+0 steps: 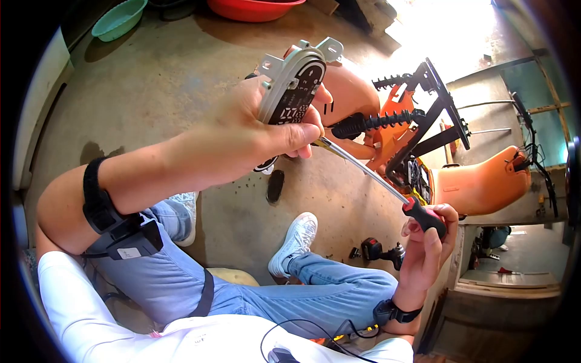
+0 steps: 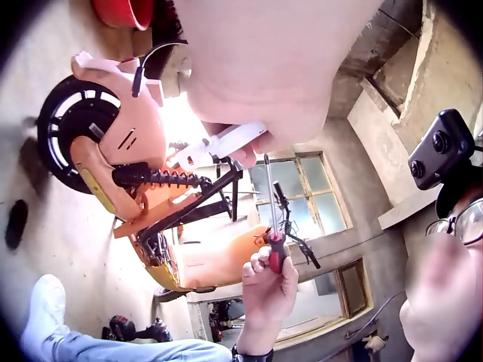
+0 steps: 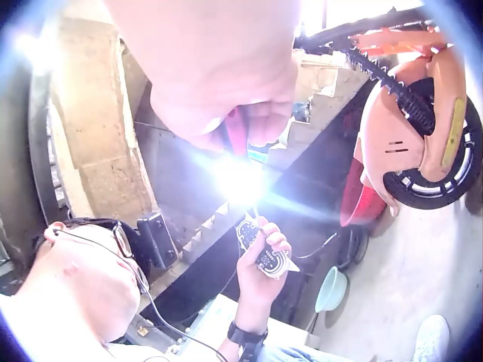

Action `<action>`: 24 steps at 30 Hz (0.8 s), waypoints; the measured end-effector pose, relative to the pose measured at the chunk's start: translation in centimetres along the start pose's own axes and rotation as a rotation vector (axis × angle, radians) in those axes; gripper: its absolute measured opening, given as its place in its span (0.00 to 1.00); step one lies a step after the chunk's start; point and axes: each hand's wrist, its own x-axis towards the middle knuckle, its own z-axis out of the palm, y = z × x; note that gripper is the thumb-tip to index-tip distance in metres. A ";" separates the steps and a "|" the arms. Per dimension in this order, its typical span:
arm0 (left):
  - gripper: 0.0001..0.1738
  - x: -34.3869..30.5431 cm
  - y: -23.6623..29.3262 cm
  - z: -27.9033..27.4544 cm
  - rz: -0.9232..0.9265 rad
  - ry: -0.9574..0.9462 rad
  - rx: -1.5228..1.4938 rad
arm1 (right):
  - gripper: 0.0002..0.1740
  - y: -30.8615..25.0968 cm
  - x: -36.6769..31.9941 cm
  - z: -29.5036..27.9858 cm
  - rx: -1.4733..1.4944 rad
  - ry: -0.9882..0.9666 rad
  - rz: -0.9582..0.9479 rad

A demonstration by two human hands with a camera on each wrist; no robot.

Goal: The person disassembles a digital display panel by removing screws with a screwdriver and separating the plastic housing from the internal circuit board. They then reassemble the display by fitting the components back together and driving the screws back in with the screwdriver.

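Note:
Raised before the chest, my left hand (image 1: pixel 236 130) grips an oval dashboard display (image 1: pixel 301 91) with a black face, lit-looking digits and pale mounting tabs. My right hand (image 1: pixel 433 242) holds a screwdriver (image 1: pixel 419 212) by its red and black handle. Its long metal shaft slants up toward the left hand, the far end right by the left thumb and the display's side. In the left wrist view, only the white edge of the display (image 2: pixel 240 138) shows under the hand. The right wrist view has the display face (image 3: pixel 264 253) beyond a bright glare around the shaft.
An orange scooter (image 1: pixel 481 187) with exposed shock absorbers and black frame stands ahead to the right. A cordless drill (image 1: pixel 375 249) lies on the floor near the right knee. Farther back are a red basin (image 1: pixel 254 9) and a green basin (image 1: pixel 119 20). A dark oval piece (image 1: pixel 275 186) lies on the floor.

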 end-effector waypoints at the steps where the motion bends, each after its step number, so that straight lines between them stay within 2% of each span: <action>1: 0.17 0.0 0.0 0.0 -0.008 0.003 -0.011 | 0.24 0.0 0.0 0.0 0.005 0.000 0.011; 11: 0.17 0.1 -0.2 -0.1 0.044 -0.018 0.017 | 0.32 0.0 -0.2 -0.8 -0.009 -0.029 0.089; 16: 0.18 0.2 -0.1 -0.2 0.017 0.026 -0.037 | 0.31 0.8 -0.1 0.2 -0.073 0.017 -0.142; 20: 0.19 0.1 -0.1 -0.2 0.047 0.035 -0.073 | 0.33 0.8 -0.3 0.4 -0.132 -0.005 -0.210; 22: 0.20 0.0 -0.1 0.0 0.062 0.027 -0.061 | 0.33 0.5 -0.6 -0.4 -0.071 -0.032 -0.007; 24: 0.20 -0.1 -0.2 0.1 0.071 0.016 -0.055 | 0.34 0.3 -0.5 -0.5 -0.057 -0.007 0.020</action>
